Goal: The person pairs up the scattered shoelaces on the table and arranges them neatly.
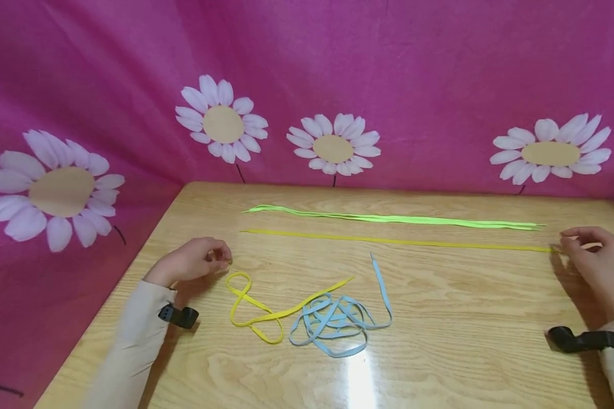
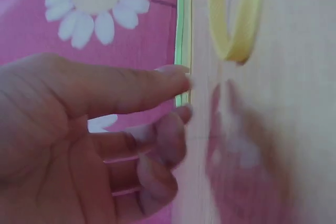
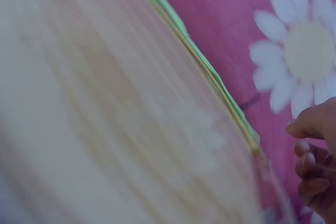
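Note:
Across the table a yellow shoelace (image 1: 389, 241) lies stretched straight, and beyond it runs a straight bundle of bright green shoelaces (image 1: 414, 220). My right hand (image 1: 601, 267) hovers by the right end of the straight yellow lace, fingers loosely bent. In the right wrist view that hand (image 3: 317, 150) holds nothing. My left hand (image 1: 196, 261) is next to the looped end of a second, crumpled yellow shoelace (image 1: 286, 312). The left wrist view shows its thumb and fingers apart, with the yellow loop (image 2: 239, 51) beyond them. A light blue shoelace (image 1: 384, 289) lies tangled beside the crumpled yellow one.
The wooden table (image 1: 465, 307) reaches back to a pink cloth (image 1: 414, 68) printed with white daisies, which also hangs along the left side. Dark wrist straps (image 1: 179, 316) sit on both arms. Light glares off the front of the tabletop.

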Available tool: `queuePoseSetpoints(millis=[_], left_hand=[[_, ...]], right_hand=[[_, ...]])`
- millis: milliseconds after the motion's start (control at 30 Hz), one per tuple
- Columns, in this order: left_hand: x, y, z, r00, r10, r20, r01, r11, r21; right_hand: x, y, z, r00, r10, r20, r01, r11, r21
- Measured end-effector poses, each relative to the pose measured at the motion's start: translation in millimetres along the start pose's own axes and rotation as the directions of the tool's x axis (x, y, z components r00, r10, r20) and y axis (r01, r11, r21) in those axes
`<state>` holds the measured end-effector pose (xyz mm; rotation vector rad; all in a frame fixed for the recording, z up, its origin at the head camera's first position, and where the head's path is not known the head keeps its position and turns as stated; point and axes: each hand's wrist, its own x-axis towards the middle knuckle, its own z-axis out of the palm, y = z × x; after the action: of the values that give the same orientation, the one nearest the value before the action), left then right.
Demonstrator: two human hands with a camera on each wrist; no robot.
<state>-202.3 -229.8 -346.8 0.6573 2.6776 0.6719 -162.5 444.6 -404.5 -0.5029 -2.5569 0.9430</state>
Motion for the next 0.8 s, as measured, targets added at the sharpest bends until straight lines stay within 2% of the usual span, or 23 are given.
queuePoseSetpoints(millis=[67,100,133,167,200,267,333,400,433,567,600,700,733,800], left_hand=[[-11.0,4.3,4.0,1.0,0.022,-0.016,-0.022,1.0,0.017],[-16.5,6.2,6.2,0.999,0.032,-0.018,-0.031,0.999,0.015],[-21.5,7.7,8.8,0.999,0.042,-0.02,-0.041,0.999,0.009],[-25.8,8.6,11.9,0.999,0.05,-0.019,-0.05,0.999,0.008],[-29.5,9.0,14.9,0.998,0.062,-0.016,-0.062,0.998,0.004],[-34.8,8.6,20.3,0.996,0.091,-0.002,-0.091,0.996,-0.005],[-37.3,7.5,25.4,0.994,0.109,0.007,-0.109,0.994,-0.012],[-38.1,6.4,29.4,0.992,0.124,0.015,-0.124,0.992,-0.021],[-38.4,6.2,31.3,0.992,0.124,0.018,-0.123,0.992,-0.032],[-39.4,5.9,38.2,0.996,0.094,0.009,-0.093,0.993,-0.077],[-39.5,5.9,39.2,0.996,0.085,0.005,-0.084,0.992,-0.092],[-39.5,6.1,39.9,0.998,0.057,-0.001,-0.057,0.991,-0.118],[-39.4,6.4,39.6,0.999,0.05,-0.003,-0.05,0.991,-0.123],[-39.2,7.2,38.6,0.999,0.038,-0.008,-0.039,0.992,-0.124]], right_hand=[[-5,-19,4.5,0.991,-0.135,0.014,0.136,0.99,-0.026],[-8,-30,8.5,0.976,-0.216,0.039,0.217,0.976,-0.027],[-13,-42,14.1,0.949,-0.308,0.068,0.311,0.95,-0.028],[-18,-55,21.6,0.909,-0.401,0.111,0.404,0.915,-0.008],[-25,-67,30.3,0.861,-0.482,0.161,0.485,0.874,0.026],[-41,-94,49.2,0.742,-0.614,0.267,0.613,0.784,0.099],[-58,-122,66.1,0.625,-0.691,0.364,0.686,0.708,0.168],[-73,-148,80.4,0.524,-0.731,0.437,0.725,0.652,0.222],[-79,-159,86.4,0.482,-0.742,0.465,0.737,0.631,0.243],[-94,-190,107.7,0.36,-0.777,0.516,0.773,0.558,0.302],[-97,-194,112.1,0.339,-0.784,0.52,0.781,0.543,0.31],[-106,-204,124.6,0.306,-0.794,0.525,0.801,0.513,0.308],[-109,-207,128.6,0.298,-0.795,0.528,0.81,0.504,0.302],[-114,-213,135.6,0.299,-0.787,0.54,0.816,0.504,0.283]])
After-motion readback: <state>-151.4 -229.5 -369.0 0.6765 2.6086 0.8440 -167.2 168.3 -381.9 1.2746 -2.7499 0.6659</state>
